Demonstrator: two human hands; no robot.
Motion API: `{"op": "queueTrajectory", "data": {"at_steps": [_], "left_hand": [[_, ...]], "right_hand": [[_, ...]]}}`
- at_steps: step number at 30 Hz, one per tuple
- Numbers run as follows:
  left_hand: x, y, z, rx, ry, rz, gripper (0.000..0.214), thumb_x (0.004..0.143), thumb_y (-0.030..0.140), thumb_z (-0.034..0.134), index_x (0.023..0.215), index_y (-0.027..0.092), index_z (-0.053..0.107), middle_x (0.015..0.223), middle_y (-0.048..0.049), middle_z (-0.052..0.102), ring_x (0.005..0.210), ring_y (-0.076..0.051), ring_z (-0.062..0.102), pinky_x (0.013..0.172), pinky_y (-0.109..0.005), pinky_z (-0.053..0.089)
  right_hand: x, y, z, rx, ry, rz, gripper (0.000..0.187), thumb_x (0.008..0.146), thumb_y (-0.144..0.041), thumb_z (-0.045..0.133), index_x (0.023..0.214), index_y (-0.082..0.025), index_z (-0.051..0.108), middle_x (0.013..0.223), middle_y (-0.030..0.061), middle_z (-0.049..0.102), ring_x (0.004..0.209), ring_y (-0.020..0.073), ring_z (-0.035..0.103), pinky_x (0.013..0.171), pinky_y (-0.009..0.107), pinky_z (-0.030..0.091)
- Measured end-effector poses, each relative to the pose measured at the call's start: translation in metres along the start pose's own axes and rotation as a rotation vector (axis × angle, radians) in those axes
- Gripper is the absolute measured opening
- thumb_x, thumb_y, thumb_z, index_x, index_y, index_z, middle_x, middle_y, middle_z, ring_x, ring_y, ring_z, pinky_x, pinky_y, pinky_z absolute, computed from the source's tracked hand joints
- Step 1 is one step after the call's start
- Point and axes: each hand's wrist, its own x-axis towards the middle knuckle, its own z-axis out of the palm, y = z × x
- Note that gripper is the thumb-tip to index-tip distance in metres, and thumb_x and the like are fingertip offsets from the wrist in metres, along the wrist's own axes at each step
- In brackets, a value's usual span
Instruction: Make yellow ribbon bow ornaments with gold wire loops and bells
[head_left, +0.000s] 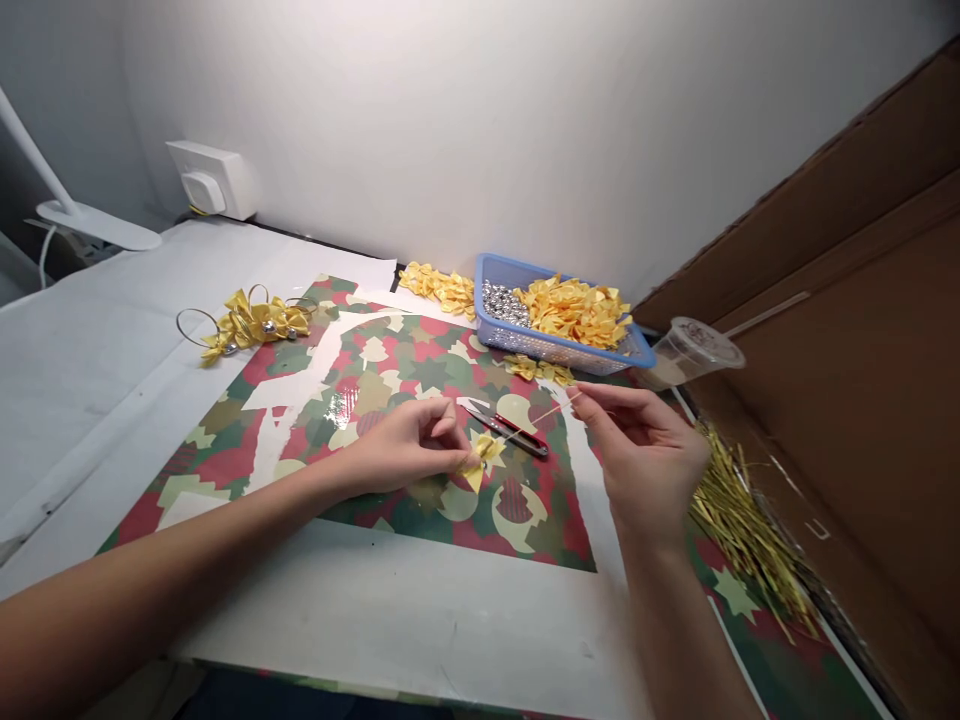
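Yellow bow: thin strand running from it
Left hand: pinched on the bow
Right hand: pinched on the strand's end
Snips: lying beside the bow

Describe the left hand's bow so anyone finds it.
Find the red-and-green patterned sheet. Over it, the left hand pinches a yellow bow near red-handled snips. Unlike bows in the blue basket, this one has a thin strand stretched to the right hand.

White lamp, white box on wall, brown cardboard
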Motion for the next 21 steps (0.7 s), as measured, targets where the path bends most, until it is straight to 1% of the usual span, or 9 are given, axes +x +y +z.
{"op": "queueTrajectory", "data": {"at_steps": [3,6,8,10,11,13,15,18,21], "left_hand": [[0.003,0.004,-0.002,-0.037,0.164,-0.001,0.050,0.069,0.025,0.075,0.060,0.020,0.026,0.063,0.0035,0.057,0.063,-0.008,0.054,0.059,-0.022,0.041],[0.005,0.005,-0.003,-0.099,0.296,-0.023,0.054,0.063,0.026,0.079,0.059,0.020,0.026,0.066,0.0025,0.060,0.065,-0.008,0.055,0.062,-0.022,0.043],[0.005,0.005,-0.004,-0.144,0.346,-0.041,0.053,0.063,0.026,0.079,0.059,0.020,0.026,0.068,0.0018,0.060,0.068,-0.009,0.057,0.065,-0.023,0.044],[0.005,0.005,-0.004,-0.173,0.364,-0.046,0.053,0.063,0.026,0.078,0.059,0.020,0.026,0.070,0.0009,0.061,0.068,-0.010,0.058,0.065,-0.023,0.046],[0.005,0.005,-0.004,-0.180,0.359,-0.038,0.052,0.063,0.026,0.078,0.059,0.020,0.026,0.072,0.0004,0.061,0.069,-0.010,0.058,0.065,-0.023,0.046],[0.004,0.005,-0.002,-0.180,0.334,-0.004,0.051,0.064,0.026,0.077,0.059,0.020,0.027,0.074,0.0002,0.061,0.070,-0.010,0.057,0.067,-0.023,0.045],[0.003,0.005,-0.001,-0.185,0.298,0.036,0.049,0.066,0.025,0.076,0.060,0.019,0.027,0.074,0.0009,0.060,0.072,-0.010,0.057,0.069,-0.023,0.044],[0.001,0.007,0.002,-0.207,0.256,0.059,0.047,0.069,0.023,0.074,0.060,0.019,0.029,0.073,0.0021,0.058,0.071,-0.009,0.055,0.069,-0.024,0.042],[-0.001,0.009,0.005,-0.237,0.227,0.070,0.043,0.072,0.022,0.073,0.060,0.018,0.031,0.072,0.0030,0.057,0.070,-0.008,0.052,0.067,-0.023,0.041]], "right_hand": [[-0.001,-0.002,-0.001,-0.004,0.039,-0.041,0.008,0.070,-0.023,0.076,0.076,-0.019,0.072,0.074,0.0021,0.073,0.070,0.0187,0.068,0.069,0.034,0.056],[-0.004,-0.008,-0.001,0.008,0.060,-0.149,0.006,0.072,-0.019,0.075,0.078,-0.022,0.072,0.074,0.0009,0.071,0.071,0.0178,0.067,0.069,0.034,0.056],[-0.008,-0.013,0.000,0.062,0.031,-0.221,0.008,0.073,-0.017,0.074,0.076,-0.023,0.072,0.073,0.0009,0.070,0.072,0.0186,0.067,0.070,0.035,0.056],[-0.013,-0.016,0.002,0.177,-0.050,-0.226,0.010,0.072,-0.016,0.075,0.074,-0.025,0.071,0.074,0.0009,0.071,0.073,0.0192,0.068,0.069,0.036,0.057],[-0.015,-0.017,0.003,0.245,-0.098,-0.191,0.010,0.071,-0.018,0.076,0.073,-0.026,0.070,0.074,0.0007,0.071,0.073,0.0190,0.069,0.067,0.035,0.058],[-0.019,-0.017,0.006,0.364,-0.173,-0.071,0.009,0.070,-0.023,0.079,0.071,-0.026,0.070,0.074,-0.0001,0.072,0.070,0.0174,0.069,0.064,0.032,0.059],[-0.022,-0.016,0.009,0.430,-0.206,0.062,0.012,0.067,-0.029,0.081,0.069,-0.026,0.070,0.071,-0.0009,0.072,0.067,0.0164,0.070,0.062,0.030,0.059],[-0.023,-0.015,0.013,0.459,-0.216,0.189,0.015,0.065,-0.033,0.082,0.068,-0.025,0.071,0.066,-0.0014,0.072,0.062,0.0145,0.069,0.059,0.026,0.058],[-0.025,-0.014,0.014,0.410,-0.225,0.233,0.014,0.068,-0.033,0.080,0.071,-0.023,0.071,0.067,0.0001,0.073,0.062,0.0144,0.069,0.058,0.026,0.058]]}}
